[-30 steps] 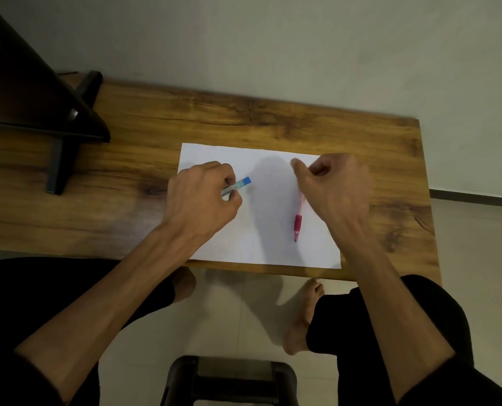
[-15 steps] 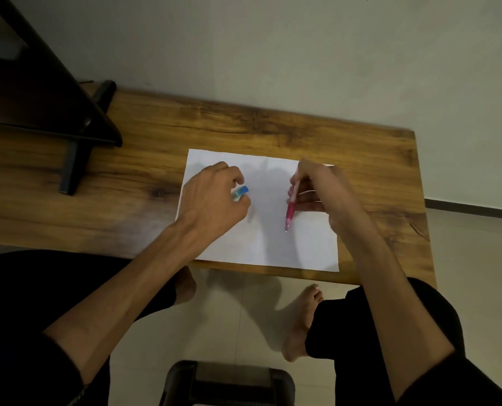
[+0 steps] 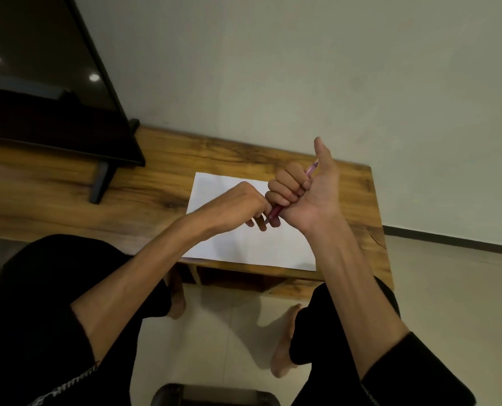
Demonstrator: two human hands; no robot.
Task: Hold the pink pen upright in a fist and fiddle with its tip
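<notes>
While R hand [image 3: 308, 189] grips pen [image 3: 276, 212], L hand [image 3: 243, 206] touches it, above paper [image 3: 243, 247]

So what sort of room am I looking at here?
Probably a room in a home. A flat screen on a stand sits on a low wooden table against a plain wall, over a tiled floor. A sheet of paper lies on the table.
</notes>
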